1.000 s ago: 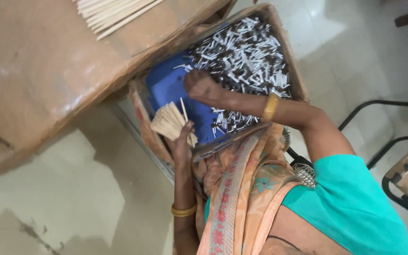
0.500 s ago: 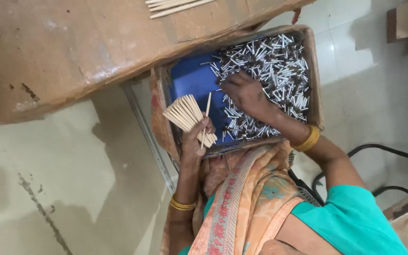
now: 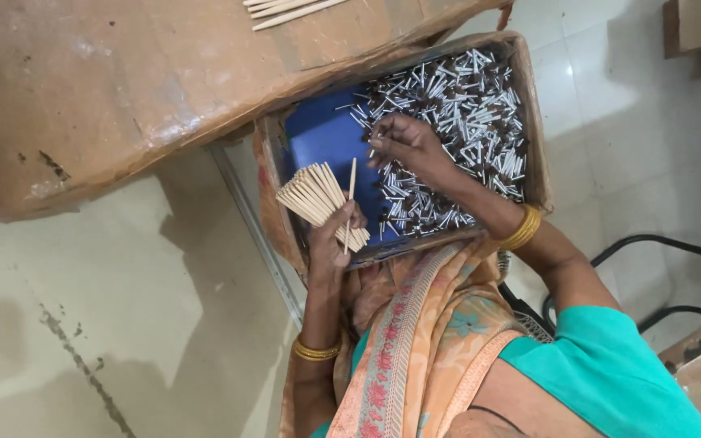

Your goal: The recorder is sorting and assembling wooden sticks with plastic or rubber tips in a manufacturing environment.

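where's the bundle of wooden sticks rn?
Head view, left of centre: the bundle of wooden sticks is fanned in the left hand, over the left edge of the cardboard box.

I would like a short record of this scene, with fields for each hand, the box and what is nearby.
left hand: holds a fan of thin wooden sticks at the box edge
right hand: fingers down among small white-and-dark pieces
box: cardboard, its blue lining bare on one side
nearby: loose sticks on a brown surface
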